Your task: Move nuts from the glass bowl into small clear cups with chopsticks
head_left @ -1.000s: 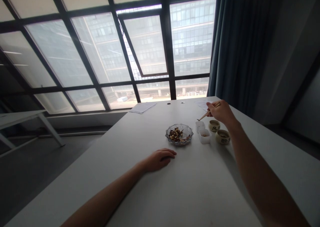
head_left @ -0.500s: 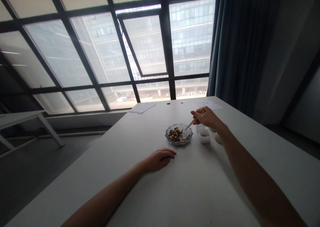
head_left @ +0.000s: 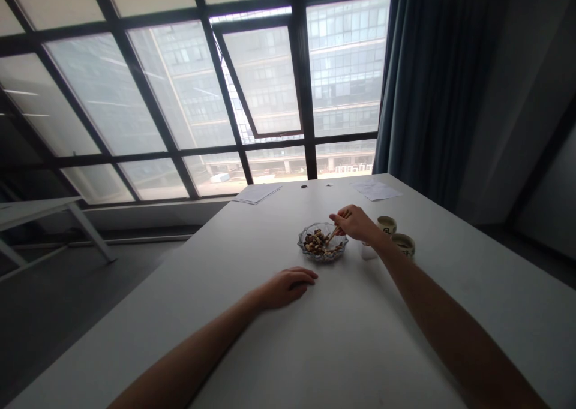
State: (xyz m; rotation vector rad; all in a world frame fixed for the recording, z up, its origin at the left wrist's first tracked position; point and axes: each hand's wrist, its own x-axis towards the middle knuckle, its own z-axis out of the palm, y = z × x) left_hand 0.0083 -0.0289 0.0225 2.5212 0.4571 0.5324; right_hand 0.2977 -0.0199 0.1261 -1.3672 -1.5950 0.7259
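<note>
My right hand (head_left: 354, 223) is closed around a pair of wooden chopsticks (head_left: 333, 234), whose tips dip into a glass bowl (head_left: 341, 249) of mixed nuts and beans on the white table (head_left: 351, 337). My left hand (head_left: 288, 285) rests palm down on the table in front of the bowl, fingers loosely curled and holding nothing. A small white square container (head_left: 368, 253) is mostly hidden behind my right wrist.
Two small round ceramic cups (head_left: 386, 223) (head_left: 404, 243) stand right of the bowl. Sheets of paper lie at the table's far edge (head_left: 256, 193) (head_left: 375, 190). A large window and a dark curtain (head_left: 427, 85) are behind. Another table (head_left: 36, 211) stands at left.
My right hand has carried the chopsticks leftward from above the cups and white containers to the glass bowl. My left hand has not moved.
</note>
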